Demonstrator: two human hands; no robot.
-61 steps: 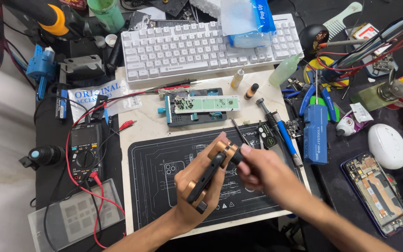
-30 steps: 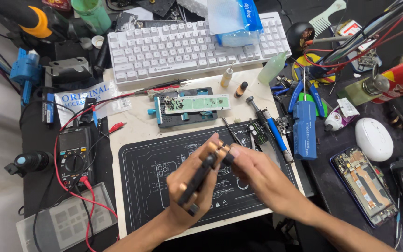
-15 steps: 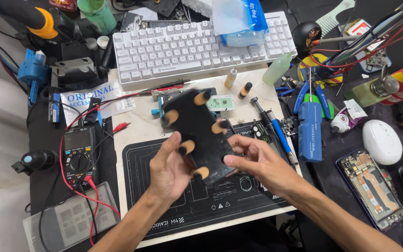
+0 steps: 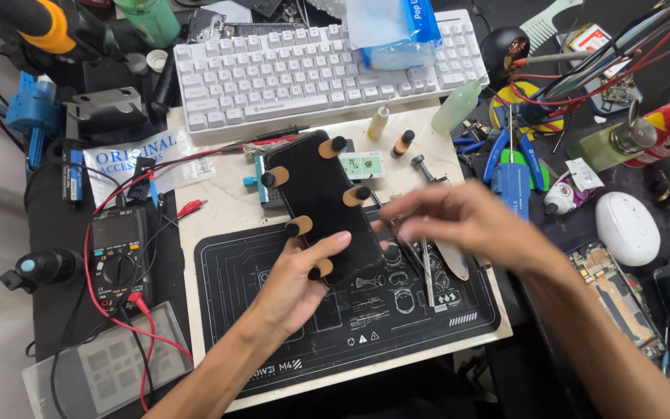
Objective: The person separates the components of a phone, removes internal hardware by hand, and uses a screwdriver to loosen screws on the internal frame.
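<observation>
Head view, two hands (image 4: 304,283), one phone (image 4: 326,206), six clamps (image 4: 277,178)

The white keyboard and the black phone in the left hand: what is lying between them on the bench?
In the head view, between the white keyboard and the black phone held in the left hand lie thin probes with red and black leads on the pale board.

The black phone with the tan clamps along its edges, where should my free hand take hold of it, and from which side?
Judging by its pose, grip the black phone with tan clamps by its bare lower right long edge, coming from the right. The left hand already cradles the lower end from beneath, the clamps crowd the upper edges, and the right hand hovers open on that side.
</observation>
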